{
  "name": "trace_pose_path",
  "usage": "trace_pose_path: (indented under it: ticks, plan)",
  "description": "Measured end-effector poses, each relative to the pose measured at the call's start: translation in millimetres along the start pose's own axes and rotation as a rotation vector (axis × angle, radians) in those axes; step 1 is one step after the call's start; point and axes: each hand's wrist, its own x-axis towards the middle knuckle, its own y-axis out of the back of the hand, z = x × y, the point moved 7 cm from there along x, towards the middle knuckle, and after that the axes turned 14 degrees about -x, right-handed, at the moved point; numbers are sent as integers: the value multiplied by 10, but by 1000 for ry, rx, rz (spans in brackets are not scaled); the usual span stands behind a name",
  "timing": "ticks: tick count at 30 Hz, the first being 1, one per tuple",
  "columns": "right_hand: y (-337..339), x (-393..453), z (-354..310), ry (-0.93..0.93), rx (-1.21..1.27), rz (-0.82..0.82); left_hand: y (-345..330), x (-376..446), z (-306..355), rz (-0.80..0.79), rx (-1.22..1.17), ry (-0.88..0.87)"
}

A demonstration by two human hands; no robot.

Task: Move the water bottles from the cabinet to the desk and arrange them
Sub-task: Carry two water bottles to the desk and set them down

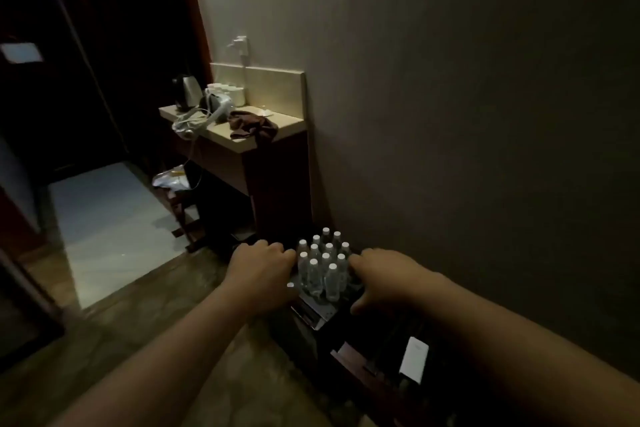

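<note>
Twelve or so water bottles [322, 263] stand clustered between both hands

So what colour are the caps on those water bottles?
White caps on clear water bottles, seen in the head view.

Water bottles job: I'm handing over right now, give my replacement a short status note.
Left hand: against the left side of the water bottles, fingers curled; grip unclear.
Right hand: against their right side, same.
Bottles: white-capped cluster, upright on the dark cabinet by the wall.
Desk: farther along the wall, holding a kettle, cups and a brown cloth; no bottles visible there.
Done: nothing moved.
Left: carry all bottles over, arrange them.
</note>
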Motion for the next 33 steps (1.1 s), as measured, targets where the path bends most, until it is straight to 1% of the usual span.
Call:
trace_pose_path:
  ticks: [6,9,15,18,24,28,33]
  plan:
    - [-171,1023,254,-161,15,10,-413,994,-627,15,-66,-37]
    - [-344,1584,428,-204,54,0,-708,1529,-955,48,-97,-8]
    - [-853,2539,824,-388,200,-27,-1329,2486,-1402,-8,-171,-31]
    - [-1204,2875,958,-487,243,-74,-1696,2868,-1585,-55,-201,-56]
    - [-2165,3373,1018,-624,346,-224,-2744,3518,-1834,-142,-303,-108]
    - [-2865,3633,1013,-745,425,-253,-3585,3898,-2022,-185,-417,-125]
    - [-3685,3871,1010,-892,504,-267,-4635,4135,-2222,-266,-586,-64]
